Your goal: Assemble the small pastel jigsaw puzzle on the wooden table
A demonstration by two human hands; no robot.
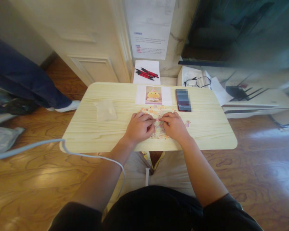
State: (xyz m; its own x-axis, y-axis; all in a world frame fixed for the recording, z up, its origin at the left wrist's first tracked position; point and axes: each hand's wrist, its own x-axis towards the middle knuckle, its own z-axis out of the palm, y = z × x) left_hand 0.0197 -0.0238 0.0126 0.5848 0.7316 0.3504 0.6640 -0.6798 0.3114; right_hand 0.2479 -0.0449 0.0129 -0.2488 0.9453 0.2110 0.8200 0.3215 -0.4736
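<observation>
Small colourful pieces, apparently jigsaw puzzle pieces (149,111), lie scattered on the pale wood-grain table (86,128) around and under both hands. My left hand (141,126) is closed, its thumb and fingertips brought together over the pieces. Opposite it, my right hand (173,125) is also closed in a pinch. The fingertips of both hands meet at a tiny pink puzzle piece (157,119), mostly covered by them. Just beyond the hands lies a printed picture of a yellow cartoon figure (153,95) on white paper.
A phone (183,100) lies at the table's back right, a clear plastic bag (106,111) at the left. Red and black pens (146,73) rest on paper behind the table. A pale cable (86,154) crosses my left forearm. A person's leg (24,70) is at far left.
</observation>
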